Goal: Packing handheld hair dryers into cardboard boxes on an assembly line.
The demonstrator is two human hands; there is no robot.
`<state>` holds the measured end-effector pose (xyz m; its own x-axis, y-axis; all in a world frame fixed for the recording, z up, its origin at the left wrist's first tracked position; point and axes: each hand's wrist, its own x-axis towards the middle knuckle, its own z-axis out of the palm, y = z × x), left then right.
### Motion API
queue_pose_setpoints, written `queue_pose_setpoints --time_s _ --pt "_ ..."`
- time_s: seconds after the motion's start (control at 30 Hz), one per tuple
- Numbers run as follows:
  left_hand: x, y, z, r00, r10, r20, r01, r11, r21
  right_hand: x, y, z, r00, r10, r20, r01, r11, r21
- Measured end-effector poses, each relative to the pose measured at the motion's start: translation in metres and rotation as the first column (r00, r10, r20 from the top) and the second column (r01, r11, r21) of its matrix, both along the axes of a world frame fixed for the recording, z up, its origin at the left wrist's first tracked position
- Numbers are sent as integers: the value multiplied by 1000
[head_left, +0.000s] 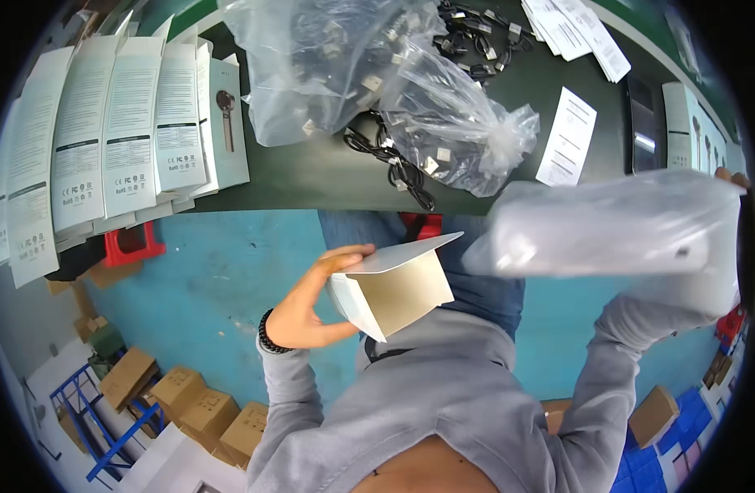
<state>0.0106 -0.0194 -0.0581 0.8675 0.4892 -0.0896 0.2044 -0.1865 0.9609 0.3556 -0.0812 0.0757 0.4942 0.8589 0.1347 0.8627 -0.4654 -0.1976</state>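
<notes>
My left hand (305, 306), with a dark beaded bracelet at the wrist, is closed round a small white cardboard box (404, 297). The box is tilted over my lap, its end open and its flap raised, and the bare inside shows. At the right, a clear plastic bag (599, 226) with a white, partly blurred item inside is held up near the table's edge. Only some fingertips of my right hand (732, 178) show at the bag's far end; the bag covers the rest of it.
Several printed white boxes (131, 131) stand in rows at the table's left. Large clear bags (328, 66), black cables (394, 164) and a white leaflet (567, 138) lie on the dark table (291, 177). More leaflets (579, 33), a dark phone-like slab (642, 127) and boxes (681, 123) are at the right.
</notes>
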Motion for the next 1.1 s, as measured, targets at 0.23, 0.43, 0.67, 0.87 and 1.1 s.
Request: queue_pose_setpoints --time_s 0.23,0.43,0.67,0.87,1.1 --pt "3 -5 -13 984 89 -154 -51 971 232 6 -65 -41 825 187 -534 147 841 521" --pt "-15 10 16 897 60 -438 63 963 263 -20 -48 -53 486 284 -826 318 823 470" --pt "-27 10 18 885 22 -466 88 973 213 -25 -59 -80 431 284 -856 454 752 478" --pt "-30 0 16 921 53 -387 22 982 186 -23 -63 -81 343 329 -880 506 725 468" --pt "-34 -2 3 933 23 -359 -53 996 -73 -33 -60 -87 343 410 -845 306 802 513"
